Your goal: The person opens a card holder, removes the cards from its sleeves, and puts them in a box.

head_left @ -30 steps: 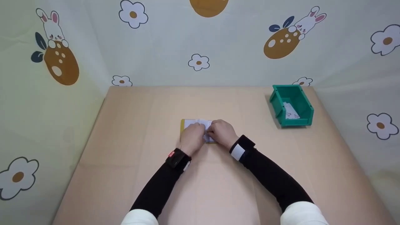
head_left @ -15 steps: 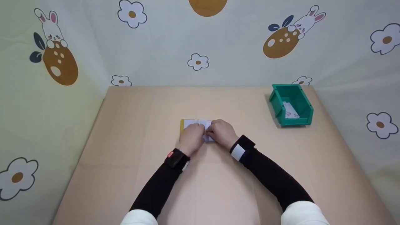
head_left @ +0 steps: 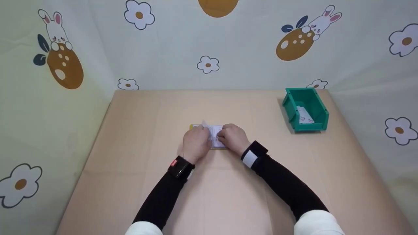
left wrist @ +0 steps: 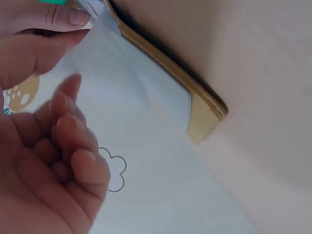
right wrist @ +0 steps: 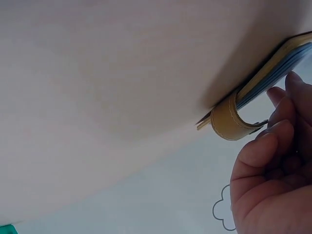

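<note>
Reaching forward in black sleeves (head_left: 287, 186) over pale tabletop (head_left: 232, 202). Pinching thin raised page (head_left: 204, 123) in left hand (head_left: 196, 141); resting curled fingers of right hand (head_left: 233, 137) at right side of open notebook (head_left: 215, 143), mid-table; cannot tell whether gripping. Farther back, at right: green bin (head_left: 311, 127) with white printed piece (head_left: 305, 116) inside. Behind everything: pale backdrop (head_left: 169, 58) patterned with rabbits and flowers.

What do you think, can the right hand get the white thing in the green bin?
Probably yes: the white thing lies in an open-topped green bin, and nothing seems to block the right hand, though it'd likely have to leave the little book first.
</note>
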The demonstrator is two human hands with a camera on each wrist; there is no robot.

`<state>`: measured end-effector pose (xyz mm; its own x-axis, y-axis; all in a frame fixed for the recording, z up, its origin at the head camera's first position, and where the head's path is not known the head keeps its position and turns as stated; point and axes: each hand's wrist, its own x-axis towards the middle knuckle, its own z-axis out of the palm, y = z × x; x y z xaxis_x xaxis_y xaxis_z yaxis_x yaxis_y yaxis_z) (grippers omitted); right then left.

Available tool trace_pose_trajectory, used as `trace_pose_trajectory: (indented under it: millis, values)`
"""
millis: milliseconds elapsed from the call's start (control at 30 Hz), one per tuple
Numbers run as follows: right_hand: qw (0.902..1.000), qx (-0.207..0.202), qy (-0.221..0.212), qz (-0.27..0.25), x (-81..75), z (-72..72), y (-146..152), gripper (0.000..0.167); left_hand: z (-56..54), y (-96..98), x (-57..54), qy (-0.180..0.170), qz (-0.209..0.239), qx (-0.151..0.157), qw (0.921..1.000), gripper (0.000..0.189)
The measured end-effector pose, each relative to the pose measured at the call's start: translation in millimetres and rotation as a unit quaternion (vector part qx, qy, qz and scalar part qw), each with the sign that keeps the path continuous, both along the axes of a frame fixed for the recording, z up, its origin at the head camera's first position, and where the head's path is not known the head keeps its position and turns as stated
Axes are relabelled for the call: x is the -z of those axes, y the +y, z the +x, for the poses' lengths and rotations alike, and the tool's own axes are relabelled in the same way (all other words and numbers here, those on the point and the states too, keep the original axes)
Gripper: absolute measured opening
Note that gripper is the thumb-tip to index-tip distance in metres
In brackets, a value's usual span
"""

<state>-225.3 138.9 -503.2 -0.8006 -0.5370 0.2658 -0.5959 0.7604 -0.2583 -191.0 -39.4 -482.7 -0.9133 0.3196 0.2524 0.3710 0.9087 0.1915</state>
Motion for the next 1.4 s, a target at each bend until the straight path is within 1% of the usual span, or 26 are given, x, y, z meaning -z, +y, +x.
trace_pose_trajectory:
  millis: [100, 200, 300, 433, 533, 667, 833, 933, 1067, 1267, 1400]
  values:
    - [1.0, 0.004, -0.001, 0.005, 0.3, 0.0, 0, 0.005, 1.4, -1.7, -2.7, -0.031, 0.032, -0.056, 0.9974, 0.016]
    - [1.0, 0.002, 0.0, 0.007, 0.7, 0.1, 0, 0.006, 2.4, -4.7, -4.4, -0.062, 0.059, -0.105, 0.9907, 0.015]
    - [1.0, -0.001, 0.0, 0.008, 1.4, -0.1, 0, 0.005, 1.9, -8.7, -3.9, -0.084, 0.066, -0.138, 0.9846, 0.019]
    - [0.9999, 0.0, -0.002, 0.011, 1.7, 0.0, 0, 0.005, -1.4, -14.3, -0.5, -0.11, 0.055, -0.165, 0.9787, 0.022]
    - [0.9998, 0.005, -0.008, 0.015, 1.1, 0.5, 0, 0.006, -4.3, -18.0, 2.5, -0.136, 0.048, -0.177, 0.9735, 0.023]
    - [0.9996, 0.007, -0.016, 0.022, 0.5, 0.7, -1, 0.006, -6.9, -21.0, 5.0, -0.166, 0.032, -0.186, 0.968, 0.023]
    - [0.9995, 0.011, -0.016, 0.025, 0.7, 0.5, -2, 0.005, -9.4, -20.3, 4.9, -0.191, 0.01, -0.192, 0.9627, 0.02]
    - [0.9996, 0.011, -0.015, 0.023, 0.7, 0.5, -2, 0.006, -11.0, -20.0, 4.1, -0.195, 0.005, -0.194, 0.9614, 0.02]
    - [0.9997, 0.005, -0.013, 0.018, 0.1, 0.8, -1, 0.007, -13.3, -20.3, 3.3, -0.191, 0.0, -0.198, 0.9614, 0.019]
    - [0.9997, 0.0, -0.016, 0.02, -1.4, 1.0, 0, 0.008, -15.9, -20.3, 3.3, -0.189, 0.008, -0.211, 0.9591, 0.018]
    - [0.9997, 0.001, -0.014, 0.019, -0.7, 0.4, -1, 0.007, -16.0, -20.4, 3.7, -0.188, 0.013, -0.207, 0.96, 0.018]
